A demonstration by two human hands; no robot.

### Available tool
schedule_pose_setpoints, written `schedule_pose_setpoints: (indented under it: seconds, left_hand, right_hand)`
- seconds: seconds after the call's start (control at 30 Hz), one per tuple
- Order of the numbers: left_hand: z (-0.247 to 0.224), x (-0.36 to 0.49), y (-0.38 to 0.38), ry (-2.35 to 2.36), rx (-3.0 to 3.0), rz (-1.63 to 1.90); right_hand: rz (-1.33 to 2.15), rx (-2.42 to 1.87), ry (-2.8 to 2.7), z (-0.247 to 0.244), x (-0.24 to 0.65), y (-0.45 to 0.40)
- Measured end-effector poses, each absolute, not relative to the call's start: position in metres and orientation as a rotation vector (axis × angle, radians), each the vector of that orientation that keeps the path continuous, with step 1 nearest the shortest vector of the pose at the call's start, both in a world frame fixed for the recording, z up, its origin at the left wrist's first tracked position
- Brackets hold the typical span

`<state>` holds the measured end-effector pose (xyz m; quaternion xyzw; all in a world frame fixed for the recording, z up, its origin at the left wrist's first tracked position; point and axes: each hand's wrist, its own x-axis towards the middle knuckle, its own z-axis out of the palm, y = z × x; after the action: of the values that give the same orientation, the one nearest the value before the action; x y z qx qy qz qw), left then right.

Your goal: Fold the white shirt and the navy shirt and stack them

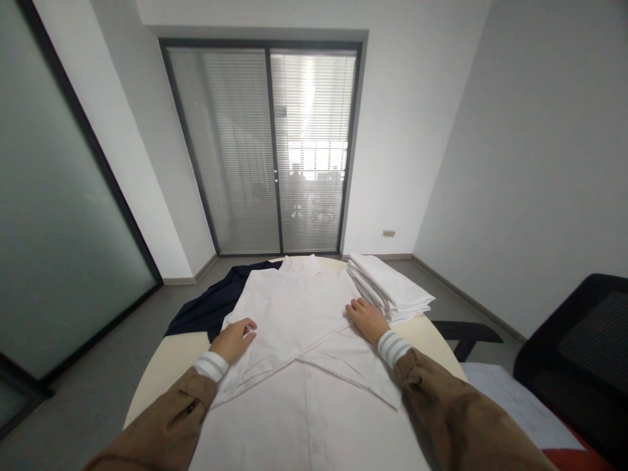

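White shirt (294, 297) lies spread down the middle of the counter (159, 369), collar (299, 264) at the far edge, lower half running to the near side; near edge itself is hidden. Lengthwise lay probably because the counter is narrow for it. Sleeves (350, 373) lie angled across the body, likely so they don't hang off the sides

Left hand (234, 340): open, fingers loosely curled, resting at the shirt's left side, no pinch visible. Right hand (367, 319): open, palm down, fingers slightly bent on the shirt's right side. One per side, looks like it keeps the cloth flat and square

Folded white stack (387, 281) sits by the far right edge, just beyond the right hand; seems parked there to leave the middle for the shirt. Navy garment (206, 304) is bunched along the far left edge, partly under the shirt, probably just pushed aside
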<state>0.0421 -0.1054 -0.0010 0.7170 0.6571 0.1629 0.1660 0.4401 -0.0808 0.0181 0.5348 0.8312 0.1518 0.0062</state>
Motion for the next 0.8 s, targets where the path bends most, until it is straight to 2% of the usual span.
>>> schedule_pose_setpoints:
  seconds: [0.1, 0.27, 0.43, 0.63, 0.8]
  left_hand:
    - [-0.004, 0.042, -0.104, 1.891, 2.053, 0.429]
    - [-0.002, 0.043, -0.106, 1.924, 2.064, 0.354]
    - [0.012, 0.047, -0.11, 1.974, 2.094, 0.268]
    - [0.02, 0.025, -0.108, 1.895, 2.055, 0.077]
    - [0.026, -0.005, -0.11, 1.826, 1.94, -0.009]
  right_hand:
    - [0.475, 1.772, 2.515, 0.016, 0.438, -0.082]
    - [0.257, 1.929, 2.349, 0.031, 0.426, -0.084]
    - [0.17, 1.928, 2.392, 0.04, 0.405, -0.088]
    - [-0.289, 1.902, 2.486, 0.011, 0.389, -0.097]
    - [-0.363, 1.912, 2.45, -0.007, 0.392, -0.095]
